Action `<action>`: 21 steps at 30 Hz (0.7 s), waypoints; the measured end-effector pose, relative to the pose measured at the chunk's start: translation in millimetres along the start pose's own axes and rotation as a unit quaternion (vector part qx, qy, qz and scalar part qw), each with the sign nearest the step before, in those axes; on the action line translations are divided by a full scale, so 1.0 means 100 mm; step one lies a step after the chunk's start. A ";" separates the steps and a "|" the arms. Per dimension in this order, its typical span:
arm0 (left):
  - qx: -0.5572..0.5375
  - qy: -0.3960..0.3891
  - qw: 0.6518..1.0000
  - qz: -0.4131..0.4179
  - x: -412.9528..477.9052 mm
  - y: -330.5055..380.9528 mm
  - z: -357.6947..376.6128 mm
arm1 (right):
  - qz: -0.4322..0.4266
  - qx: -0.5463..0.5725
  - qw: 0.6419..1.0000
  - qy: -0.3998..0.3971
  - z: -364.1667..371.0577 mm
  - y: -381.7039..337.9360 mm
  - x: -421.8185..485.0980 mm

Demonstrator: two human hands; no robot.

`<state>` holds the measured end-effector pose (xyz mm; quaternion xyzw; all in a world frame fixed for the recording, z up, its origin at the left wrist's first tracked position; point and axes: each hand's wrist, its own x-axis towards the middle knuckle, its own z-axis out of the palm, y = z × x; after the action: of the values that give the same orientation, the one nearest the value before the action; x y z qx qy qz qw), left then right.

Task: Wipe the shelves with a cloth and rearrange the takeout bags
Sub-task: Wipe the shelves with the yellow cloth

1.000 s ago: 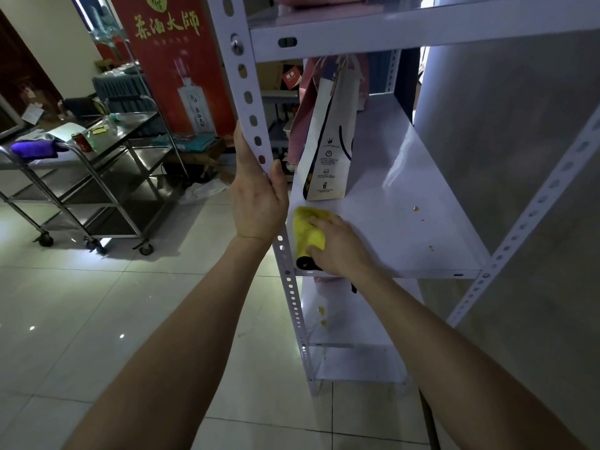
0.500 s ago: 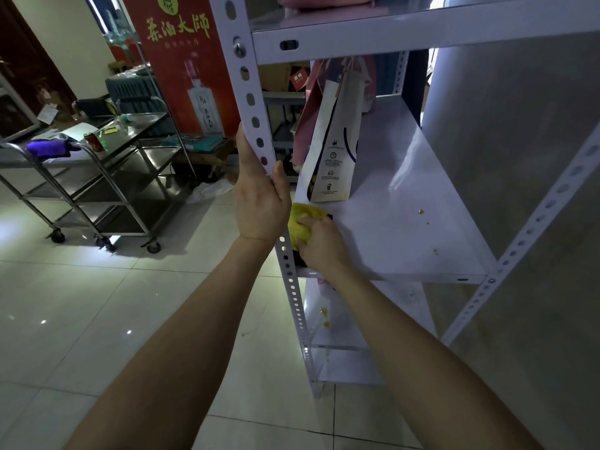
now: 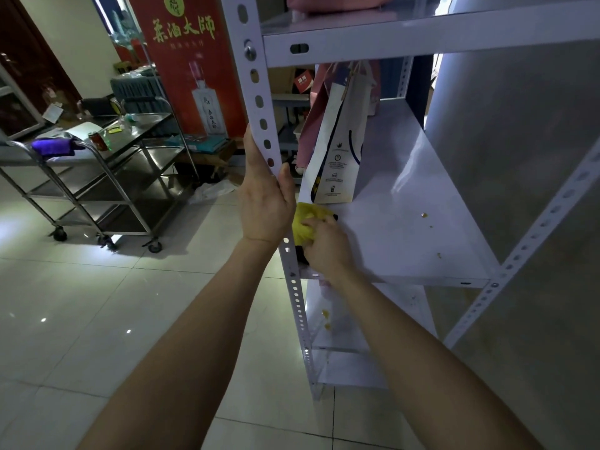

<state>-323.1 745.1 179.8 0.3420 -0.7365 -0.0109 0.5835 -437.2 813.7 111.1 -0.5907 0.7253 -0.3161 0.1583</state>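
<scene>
A white metal shelf unit fills the right half of the view; its middle shelf (image 3: 406, 228) carries a few yellow crumbs (image 3: 423, 215). My left hand (image 3: 263, 203) grips the perforated front-left post (image 3: 256, 92). My right hand (image 3: 326, 246) holds a bunched yellow cloth (image 3: 306, 219) pressed on the shelf's front-left corner. Just behind the cloth stands a white paper takeout bag (image 3: 337, 157) with dark blue print, and a pink bag (image 3: 311, 125) stands behind it. Another pink bag (image 3: 324, 1) sits on the top shelf.
A grey wall (image 3: 519, 157) runs along the shelf's right side. The lower shelf (image 3: 341, 319) holds some yellow bits. To the left stand steel trolleys (image 3: 107, 190) with a purple cloth (image 3: 52, 147) and a can, with a red poster (image 3: 191, 66) behind. The floor is tiled.
My right hand has slid the yellow cloth left and back into the shelf's front-left corner, close to the post. My left hand keeps its grip on the post.
</scene>
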 end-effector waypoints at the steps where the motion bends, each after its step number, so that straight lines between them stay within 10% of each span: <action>1: -0.003 -0.001 1.000 -0.003 0.00 -0.02 -0.01 | 0.007 -0.001 1.000 0.004 -0.08 0.06 -0.03; 7: -0.001 0.001 1.000 -0.020 -0.01 0.05 -0.04 | 0.107 -0.032 0.991 0.076 -0.92 0.86 -0.41; 12: 0.133 0.147 0.978 0.065 -0.31 0.25 -0.01 | 0.205 -0.062 0.969 0.124 -1.33 1.40 -0.56; 16: 0.111 -0.019 0.976 0.184 -0.81 0.51 0.41 | 0.209 -0.087 0.967 0.117 -1.15 1.31 -0.46; 21: 0.159 -0.238 0.956 0.057 -1.07 0.43 0.92 | 0.191 -0.078 0.970 0.127 -1.11 1.44 -0.51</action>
<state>-414.5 797.9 76.7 0.3757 -0.8644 0.0589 0.3291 -600.4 907.6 94.1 -0.4066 0.8614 -0.2947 0.0754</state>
